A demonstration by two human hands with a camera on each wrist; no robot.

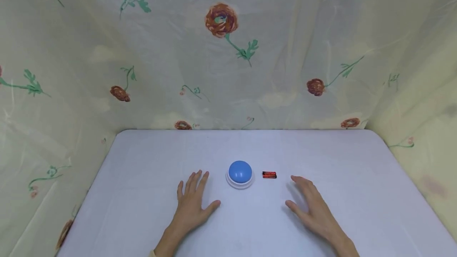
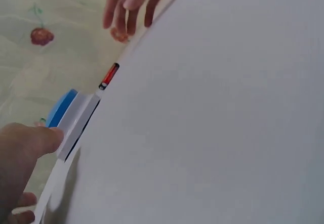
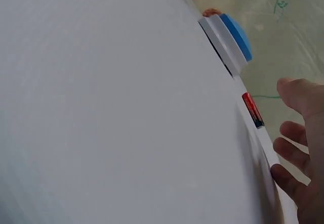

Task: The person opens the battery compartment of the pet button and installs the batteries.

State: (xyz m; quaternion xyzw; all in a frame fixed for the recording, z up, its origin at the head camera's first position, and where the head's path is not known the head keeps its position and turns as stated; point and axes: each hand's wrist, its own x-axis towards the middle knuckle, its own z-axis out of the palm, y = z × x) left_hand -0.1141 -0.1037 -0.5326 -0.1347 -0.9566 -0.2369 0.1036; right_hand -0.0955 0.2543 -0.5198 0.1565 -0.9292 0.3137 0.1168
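Blue button [image 1: 240, 172] has room before table's far edge [image 1: 242, 131].

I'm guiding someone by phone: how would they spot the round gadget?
On the white table, look between the left hand and right hand. The gadget sits just left of the red batteries. It alone is round, blue on top and white below.

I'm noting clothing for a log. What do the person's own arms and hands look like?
The left hand and right hand are bare, no gloves, rings or cables visible. A sliver of what looks like a pale beige sleeve shows on the left arm; the right arm shows none.
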